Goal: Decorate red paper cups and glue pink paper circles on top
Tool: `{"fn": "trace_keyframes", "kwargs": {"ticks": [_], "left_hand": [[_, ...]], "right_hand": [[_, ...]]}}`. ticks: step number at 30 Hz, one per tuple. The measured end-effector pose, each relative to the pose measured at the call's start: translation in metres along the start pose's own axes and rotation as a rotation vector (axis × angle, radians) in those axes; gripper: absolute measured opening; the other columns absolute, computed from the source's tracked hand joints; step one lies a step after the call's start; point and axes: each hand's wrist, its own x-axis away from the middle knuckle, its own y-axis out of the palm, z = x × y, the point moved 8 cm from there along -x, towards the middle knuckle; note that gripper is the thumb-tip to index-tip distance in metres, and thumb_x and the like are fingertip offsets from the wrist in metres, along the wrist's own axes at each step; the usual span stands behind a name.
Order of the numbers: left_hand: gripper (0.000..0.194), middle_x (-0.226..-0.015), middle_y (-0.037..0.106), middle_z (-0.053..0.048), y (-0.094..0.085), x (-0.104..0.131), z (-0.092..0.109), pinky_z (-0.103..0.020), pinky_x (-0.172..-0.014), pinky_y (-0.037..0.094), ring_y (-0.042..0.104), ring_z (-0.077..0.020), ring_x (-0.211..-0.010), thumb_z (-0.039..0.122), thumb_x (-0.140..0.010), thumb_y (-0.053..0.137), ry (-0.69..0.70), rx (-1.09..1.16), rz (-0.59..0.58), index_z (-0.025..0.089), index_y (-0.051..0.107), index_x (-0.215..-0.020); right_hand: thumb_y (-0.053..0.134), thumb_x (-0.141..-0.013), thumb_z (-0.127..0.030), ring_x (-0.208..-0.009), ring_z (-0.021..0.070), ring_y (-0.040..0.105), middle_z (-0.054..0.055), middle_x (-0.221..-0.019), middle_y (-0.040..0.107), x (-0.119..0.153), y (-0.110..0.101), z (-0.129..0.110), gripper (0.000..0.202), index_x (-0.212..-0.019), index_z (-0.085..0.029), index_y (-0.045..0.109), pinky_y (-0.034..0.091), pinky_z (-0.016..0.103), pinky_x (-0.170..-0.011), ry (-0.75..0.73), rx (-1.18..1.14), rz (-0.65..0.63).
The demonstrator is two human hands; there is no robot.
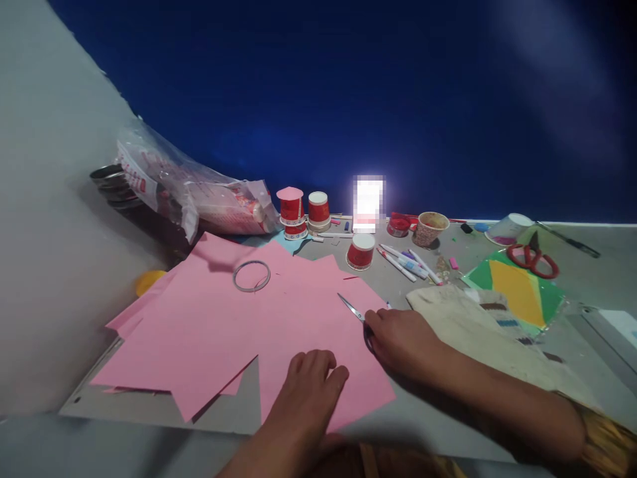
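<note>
My right hand (405, 342) grips a small pair of scissors (352, 307) by the dark handles. Their metal blades point to the upper left, over the right-hand part of a pink paper sheet (298, 299). On the near part of that paper my left hand (311, 388) rests palm down, thumb apart from the loosely bent fingers, holding nothing. More pink sheets (164, 338) overlap on the left, their corners jutting out at angles. A thin grey ring (235, 279) lies on them.
Behind the paper stand red paper cups (361, 252), a patterned cup (428, 232) and a pixelated bright rectangle (369, 202). Markers (403, 262) lie nearby. To the right are a cream cloth (458, 325), red-handled scissors (547, 267) and green paper (482, 273). A plastic bag (199, 192) leans left.
</note>
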Motion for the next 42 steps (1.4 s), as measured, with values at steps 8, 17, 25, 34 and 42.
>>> {"fn": "trace_keyframes", "kwargs": {"ticks": [8, 17, 25, 34, 42], "left_hand": [[0.043, -0.120, 0.062, -0.009, -0.007, -0.014, 0.019, -0.047, -0.089, 0.043, 0.054, -0.0316, -0.106, 0.035, -0.078, 0.083, 0.097, -0.102, -0.149, 0.022, 0.061, -0.113], [0.020, -0.100, 0.066, -0.014, 0.006, -0.019, 0.038, -0.048, -0.074, 0.045, 0.059, -0.0328, -0.091, 0.009, -0.083, 0.059, 0.194, -0.398, -0.074, 0.015, 0.067, -0.100], [0.020, -0.085, 0.065, -0.007, -0.013, -0.010, 0.038, -0.042, -0.069, 0.039, 0.055, -0.0250, -0.077, 0.003, -0.075, 0.059, 0.259, -0.240, 0.176, 0.020, 0.062, -0.086], [0.021, -0.093, 0.070, -0.003, 0.003, 0.003, 0.032, -0.037, -0.066, 0.037, 0.061, -0.0220, -0.080, 0.009, -0.070, 0.060, 0.250, -0.038, -0.203, 0.023, 0.057, -0.086], [0.024, -0.100, 0.069, -0.004, 0.004, -0.007, 0.034, -0.037, -0.070, 0.039, 0.061, -0.0233, -0.088, 0.005, -0.071, 0.055, 0.180, -0.013, -0.341, 0.022, 0.058, -0.089]], "right_hand": [[0.049, -0.101, -0.025, -0.089, 0.0286, 0.075, 0.013, -0.101, 0.078, 0.028, 0.006, 0.055, 0.024, -0.111, -0.018, 0.070, 0.040, 0.033, -0.066, 0.172, 0.002, -0.031], [0.052, -0.103, -0.032, -0.091, 0.0328, 0.076, 0.016, -0.106, 0.079, 0.035, 0.002, 0.086, 0.022, -0.113, -0.019, 0.066, 0.033, 0.033, -0.063, 0.313, 0.033, -0.022], [0.060, -0.095, -0.033, -0.088, 0.0286, 0.074, 0.010, -0.101, 0.081, 0.034, 0.007, 0.088, 0.018, -0.108, -0.021, 0.064, 0.024, 0.032, -0.060, 0.369, -0.132, 0.055], [0.067, -0.082, -0.039, -0.065, 0.0180, 0.063, -0.002, -0.074, 0.070, 0.074, -0.026, 0.166, 0.018, -0.090, -0.024, 0.061, 0.039, 0.028, -0.061, 0.488, -0.649, 0.376], [0.067, -0.094, -0.048, -0.081, 0.0239, 0.068, 0.006, -0.092, 0.077, 0.076, -0.013, 0.131, 0.025, -0.090, -0.023, 0.069, 0.029, 0.030, -0.062, 0.387, -0.202, 0.184]]}}
